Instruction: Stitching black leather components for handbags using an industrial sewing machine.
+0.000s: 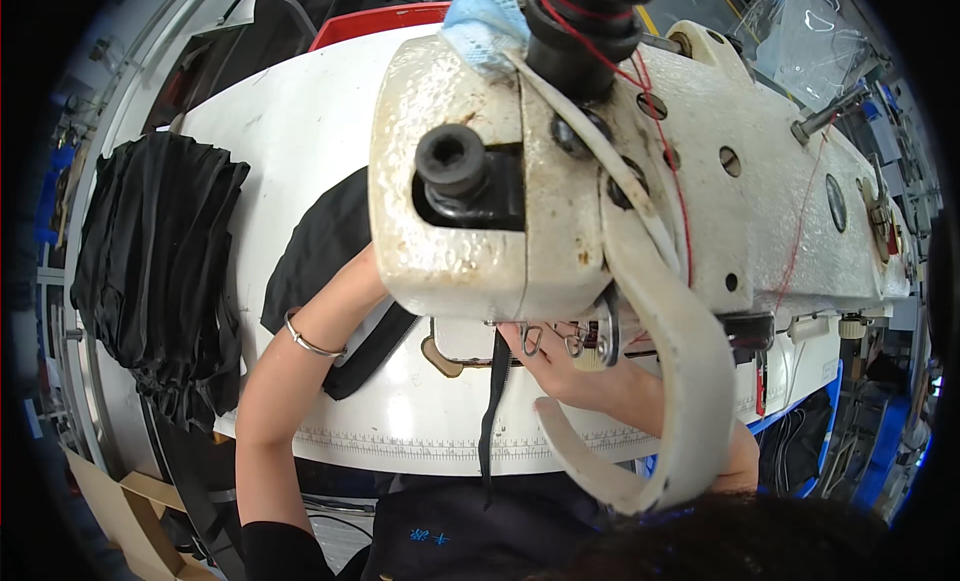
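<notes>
A white sewing machine (pixel 450 271) hides much of both hands. My left hand (pixel 370 274) reaches under the machine head from the left, beside a black fabric piece (pixel 318 236); its fingers are hidden. On the other side of the needle area, my right hand (pixel 548 369) has its fingertips behind the machine's lower edge, close to a narrow black strip (pixel 494 401). Whether it grips the strip cannot be made out. That strip, which looks like zipper tape, runs from under the machine over the table's front edge.
A thick stack of black fabric pieces (pixel 160 271) lies at the table's left. The machine's curved white lever (pixel 700 411) hangs down in front of my right forearm. Red thread (pixel 672 171) runs along the machine. A cardboard box (pixel 135 521) stands at lower left, a red bin (pixel 375 23) behind.
</notes>
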### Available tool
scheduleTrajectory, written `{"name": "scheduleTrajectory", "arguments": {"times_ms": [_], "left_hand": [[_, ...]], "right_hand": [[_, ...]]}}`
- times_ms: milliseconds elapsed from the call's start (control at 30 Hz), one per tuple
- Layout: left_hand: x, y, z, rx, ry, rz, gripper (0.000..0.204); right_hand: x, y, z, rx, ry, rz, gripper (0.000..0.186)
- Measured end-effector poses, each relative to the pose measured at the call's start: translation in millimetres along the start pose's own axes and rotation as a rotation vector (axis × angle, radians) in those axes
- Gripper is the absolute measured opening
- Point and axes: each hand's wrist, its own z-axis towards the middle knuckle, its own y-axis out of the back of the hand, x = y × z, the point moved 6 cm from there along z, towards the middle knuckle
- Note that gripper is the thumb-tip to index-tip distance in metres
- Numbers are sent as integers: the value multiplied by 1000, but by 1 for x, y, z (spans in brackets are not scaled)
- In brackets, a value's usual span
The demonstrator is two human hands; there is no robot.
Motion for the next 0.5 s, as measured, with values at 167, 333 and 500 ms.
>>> {"name": "scheduleTrajectory", "arguments": {"times_ms": [167,333,500], "left_hand": [[-38,40,-27,-95,7,123,34],[-94,68,-122,166,175,226,38],[-79,80,-146,11,228,385,33]], "right_hand": [[3,18,2,-96,19,177,41],[63,68,-16,-218,181,532,37],[105,75,-28,-188,300,507,39]]}}
